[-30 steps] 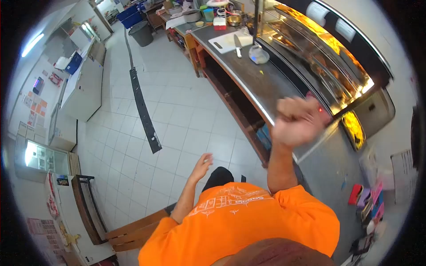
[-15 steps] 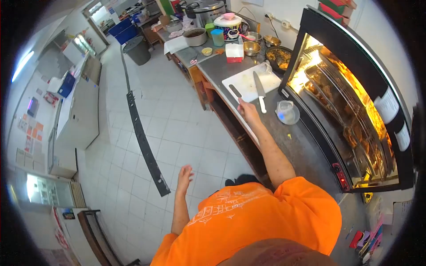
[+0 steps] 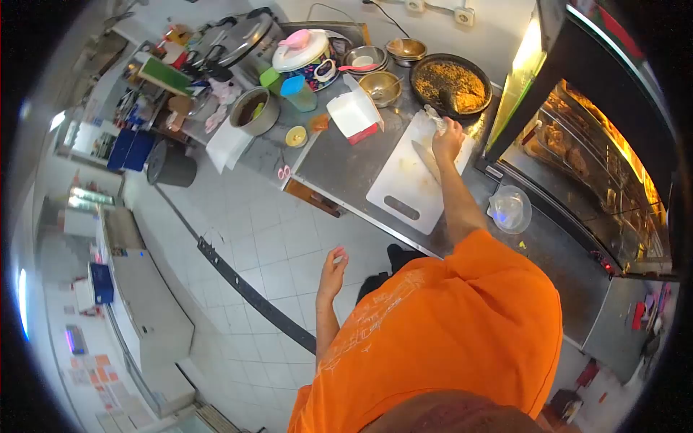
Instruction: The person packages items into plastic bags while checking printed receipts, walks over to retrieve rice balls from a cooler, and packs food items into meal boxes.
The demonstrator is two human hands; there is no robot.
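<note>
My right hand is over the far end of a white cutting board, its fingers closed on a crumpled piece of clear plastic. Whether that is a bag or a glove I cannot tell. A knife lies on the board, partly hidden under my right hand and forearm. Just beyond my fingers is a black pan of brown crumbly food with a dark utensil in it. My left hand hangs over the floor, empty, with fingers loosely apart.
A lit glass food warmer stands on the right, with a clear plastic tub beside it. Metal bowls, an open white-and-red box, a pot, a blue cup and scissors occupy the counter.
My right hand has moved from the board's near edge to the clear plastic at its far end. The view has turned and come nearer the counter. My left hand remains empty.
</note>
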